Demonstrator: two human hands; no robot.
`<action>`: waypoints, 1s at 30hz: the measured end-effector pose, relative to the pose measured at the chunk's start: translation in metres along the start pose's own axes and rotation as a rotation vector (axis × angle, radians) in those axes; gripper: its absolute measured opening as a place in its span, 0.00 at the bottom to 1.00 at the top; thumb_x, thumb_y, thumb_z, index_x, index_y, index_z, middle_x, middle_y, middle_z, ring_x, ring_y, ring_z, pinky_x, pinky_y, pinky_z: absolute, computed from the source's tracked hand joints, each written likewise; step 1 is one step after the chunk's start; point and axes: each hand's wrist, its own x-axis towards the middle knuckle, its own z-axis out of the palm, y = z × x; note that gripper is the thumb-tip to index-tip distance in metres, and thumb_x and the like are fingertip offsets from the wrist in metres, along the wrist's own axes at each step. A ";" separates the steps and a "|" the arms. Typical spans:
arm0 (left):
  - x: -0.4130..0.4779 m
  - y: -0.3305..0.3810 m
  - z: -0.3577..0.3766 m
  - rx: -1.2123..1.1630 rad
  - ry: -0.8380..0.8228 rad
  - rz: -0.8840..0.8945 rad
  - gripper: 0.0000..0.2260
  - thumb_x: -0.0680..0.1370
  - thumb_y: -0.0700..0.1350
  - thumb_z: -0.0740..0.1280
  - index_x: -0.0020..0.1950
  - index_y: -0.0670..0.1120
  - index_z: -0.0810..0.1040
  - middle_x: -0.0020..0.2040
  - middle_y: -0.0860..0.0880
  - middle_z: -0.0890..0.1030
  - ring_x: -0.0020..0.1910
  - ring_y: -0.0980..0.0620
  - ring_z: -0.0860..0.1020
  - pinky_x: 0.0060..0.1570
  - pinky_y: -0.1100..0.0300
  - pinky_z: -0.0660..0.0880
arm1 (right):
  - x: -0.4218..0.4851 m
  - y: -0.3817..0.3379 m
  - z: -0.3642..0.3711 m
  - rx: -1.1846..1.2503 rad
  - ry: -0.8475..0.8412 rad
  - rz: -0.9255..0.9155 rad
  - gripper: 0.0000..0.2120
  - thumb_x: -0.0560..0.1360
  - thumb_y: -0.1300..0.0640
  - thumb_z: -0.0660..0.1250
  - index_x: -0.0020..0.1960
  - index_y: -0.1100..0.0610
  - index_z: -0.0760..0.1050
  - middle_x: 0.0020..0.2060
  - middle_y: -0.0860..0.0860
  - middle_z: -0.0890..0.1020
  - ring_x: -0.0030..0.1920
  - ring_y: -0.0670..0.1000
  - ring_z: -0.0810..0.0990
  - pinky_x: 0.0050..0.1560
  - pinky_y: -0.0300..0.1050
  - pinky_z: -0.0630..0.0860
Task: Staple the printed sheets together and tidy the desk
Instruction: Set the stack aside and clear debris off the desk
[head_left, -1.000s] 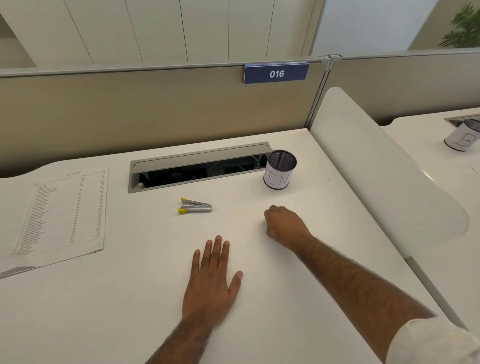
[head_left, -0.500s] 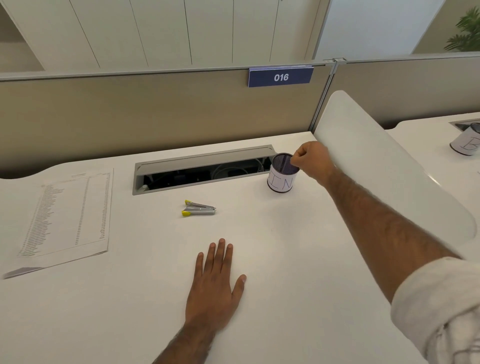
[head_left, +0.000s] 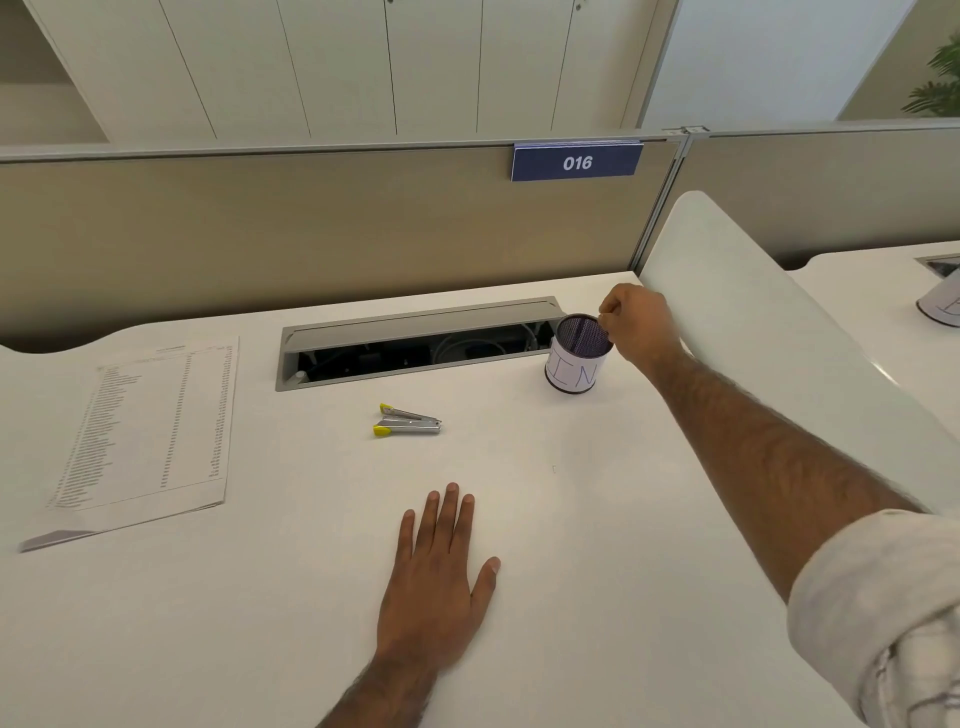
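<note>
A stack of printed sheets (head_left: 150, 421) lies flat at the left of the white desk (head_left: 597, 519). Mid-desk lies a small silver stapler (head_left: 410, 422) with yellow tips, touched by neither hand. My right hand (head_left: 636, 325) hovers at the far right rim of a dark mesh cup (head_left: 571, 369) wrapped in a white label. Its fingers are curled and pinched together, and nothing shows between them. My left hand (head_left: 436, 566) rests flat on the desk, fingers straight, in front of the stapler.
An open grey cable tray (head_left: 415, 343) runs along the back of the desk. A white curved divider (head_left: 779, 338) stands at the right, with a second labelled cup (head_left: 943, 306) beyond it. A tiny dark speck (head_left: 554, 469) lies on the desk right of the stapler.
My right hand rose from the desk surface near the middle and travelled back and right to the cup's rim. The left hand stayed flat in place.
</note>
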 end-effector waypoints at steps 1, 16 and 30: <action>0.000 0.000 0.000 -0.002 -0.001 0.002 0.32 0.84 0.62 0.48 0.85 0.49 0.48 0.85 0.50 0.47 0.84 0.50 0.45 0.80 0.45 0.46 | -0.001 0.001 0.000 0.035 -0.010 0.012 0.11 0.72 0.65 0.61 0.42 0.51 0.77 0.45 0.53 0.84 0.43 0.57 0.84 0.43 0.54 0.83; 0.001 0.000 -0.001 0.022 0.006 -0.003 0.33 0.84 0.62 0.50 0.84 0.47 0.52 0.85 0.48 0.51 0.84 0.48 0.50 0.79 0.44 0.50 | -0.128 0.027 0.060 -0.263 -0.518 -0.207 0.08 0.75 0.58 0.68 0.51 0.52 0.83 0.52 0.49 0.83 0.54 0.53 0.80 0.54 0.46 0.77; 0.001 -0.001 0.002 0.026 0.008 -0.001 0.33 0.84 0.62 0.50 0.84 0.47 0.51 0.85 0.48 0.50 0.84 0.48 0.49 0.79 0.43 0.51 | -0.139 0.018 0.080 -0.544 -0.418 -0.295 0.08 0.75 0.64 0.59 0.50 0.59 0.77 0.49 0.56 0.79 0.49 0.59 0.79 0.42 0.46 0.70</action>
